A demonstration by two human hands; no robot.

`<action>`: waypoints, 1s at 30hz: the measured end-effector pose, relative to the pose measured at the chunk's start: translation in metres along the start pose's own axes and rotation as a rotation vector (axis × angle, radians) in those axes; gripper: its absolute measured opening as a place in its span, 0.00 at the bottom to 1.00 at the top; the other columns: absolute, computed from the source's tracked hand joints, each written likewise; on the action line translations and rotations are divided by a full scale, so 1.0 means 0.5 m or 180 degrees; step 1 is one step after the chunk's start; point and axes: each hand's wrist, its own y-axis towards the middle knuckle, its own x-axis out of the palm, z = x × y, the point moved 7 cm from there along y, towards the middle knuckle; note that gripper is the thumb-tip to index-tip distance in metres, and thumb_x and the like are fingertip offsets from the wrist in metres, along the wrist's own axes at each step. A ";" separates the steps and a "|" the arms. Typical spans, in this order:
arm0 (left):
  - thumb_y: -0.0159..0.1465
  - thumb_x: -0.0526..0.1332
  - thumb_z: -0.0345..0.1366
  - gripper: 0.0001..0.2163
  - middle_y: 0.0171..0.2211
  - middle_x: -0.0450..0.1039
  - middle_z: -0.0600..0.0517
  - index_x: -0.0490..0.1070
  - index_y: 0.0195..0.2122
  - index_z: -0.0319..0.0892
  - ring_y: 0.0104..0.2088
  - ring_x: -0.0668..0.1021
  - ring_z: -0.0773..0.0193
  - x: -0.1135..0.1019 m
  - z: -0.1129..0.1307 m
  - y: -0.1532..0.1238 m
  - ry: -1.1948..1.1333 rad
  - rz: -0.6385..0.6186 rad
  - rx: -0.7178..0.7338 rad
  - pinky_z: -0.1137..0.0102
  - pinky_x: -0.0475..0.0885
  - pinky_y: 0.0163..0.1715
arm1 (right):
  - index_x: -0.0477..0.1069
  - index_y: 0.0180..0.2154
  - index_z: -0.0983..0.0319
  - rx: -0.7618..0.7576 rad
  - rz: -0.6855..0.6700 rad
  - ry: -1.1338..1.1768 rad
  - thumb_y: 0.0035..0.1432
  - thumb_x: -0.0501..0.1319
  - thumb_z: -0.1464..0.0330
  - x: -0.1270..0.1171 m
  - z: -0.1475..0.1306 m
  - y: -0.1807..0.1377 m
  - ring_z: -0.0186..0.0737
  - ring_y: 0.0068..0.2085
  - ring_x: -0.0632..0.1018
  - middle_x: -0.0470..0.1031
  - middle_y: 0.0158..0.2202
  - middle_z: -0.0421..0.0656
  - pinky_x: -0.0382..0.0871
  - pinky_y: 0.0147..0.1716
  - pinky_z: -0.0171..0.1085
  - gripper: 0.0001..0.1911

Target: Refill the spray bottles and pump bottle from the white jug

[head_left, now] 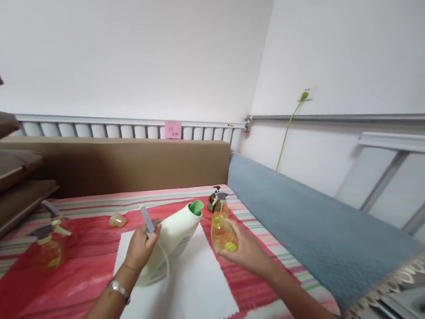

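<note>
My left hand grips a grey pump head with its thin tube hanging down, and rests against a tilted white jug with a green spout. My right hand holds a small clear bottle of yellow liquid, its mouth uncapped and close to the jug's spout. Both are held above a white cloth spread on the red striped table cover.
A yellow spray bottle stands at the left. A small cap lies behind the cloth, and a brown pump bottle stands behind the jug. A blue-grey mat lies to the right. Brown shelves are at far left.
</note>
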 end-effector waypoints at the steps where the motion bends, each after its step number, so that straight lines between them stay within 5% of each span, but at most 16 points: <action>1: 0.50 0.62 0.44 0.13 0.34 0.79 0.46 0.78 0.32 0.42 0.40 0.77 0.49 0.015 0.007 0.007 0.0074 -0.0180 0.0093 0.64 0.68 0.44 | 0.56 0.55 0.57 -0.0123 -0.0013 -0.0289 0.44 0.64 0.67 -0.019 -0.004 0.014 0.45 0.50 0.71 0.68 0.51 0.45 0.65 0.49 0.44 0.35; 5: 0.52 0.61 0.45 0.15 0.38 0.79 0.45 0.78 0.36 0.43 0.43 0.76 0.47 0.056 0.009 0.034 0.0283 -0.0566 0.0182 0.62 0.66 0.47 | 0.56 0.55 0.59 -0.0431 -0.0026 -0.1212 0.47 0.61 0.65 -0.075 -0.008 0.064 0.45 0.49 0.71 0.69 0.49 0.46 0.65 0.46 0.42 0.33; 11: 0.52 0.61 0.47 0.15 0.31 0.79 0.45 0.78 0.31 0.42 0.39 0.77 0.46 0.070 -0.001 0.054 0.0379 -0.0597 0.0137 0.63 0.66 0.45 | 0.59 0.54 0.60 -0.0475 0.0008 -0.2030 0.50 0.59 0.61 -0.119 -0.003 0.115 0.48 0.45 0.71 0.71 0.46 0.49 0.64 0.42 0.41 0.29; 17: 0.52 0.61 0.47 0.14 0.33 0.79 0.45 0.78 0.32 0.43 0.40 0.77 0.47 0.073 0.004 0.052 0.0394 -0.0631 0.0134 0.63 0.66 0.44 | 0.60 0.54 0.59 -0.0680 -0.0142 -0.2628 0.51 0.59 0.64 -0.113 -0.012 0.141 0.47 0.42 0.70 0.71 0.41 0.48 0.60 0.39 0.39 0.27; 30: 0.52 0.60 0.47 0.13 0.32 0.80 0.47 0.78 0.31 0.45 0.39 0.78 0.48 0.077 0.013 0.047 0.0497 -0.0585 0.0212 0.65 0.67 0.42 | 0.58 0.55 0.60 -0.1110 -0.0347 -0.3286 0.47 0.60 0.73 -0.095 -0.038 0.159 0.48 0.47 0.64 0.65 0.49 0.51 0.52 0.44 0.41 0.31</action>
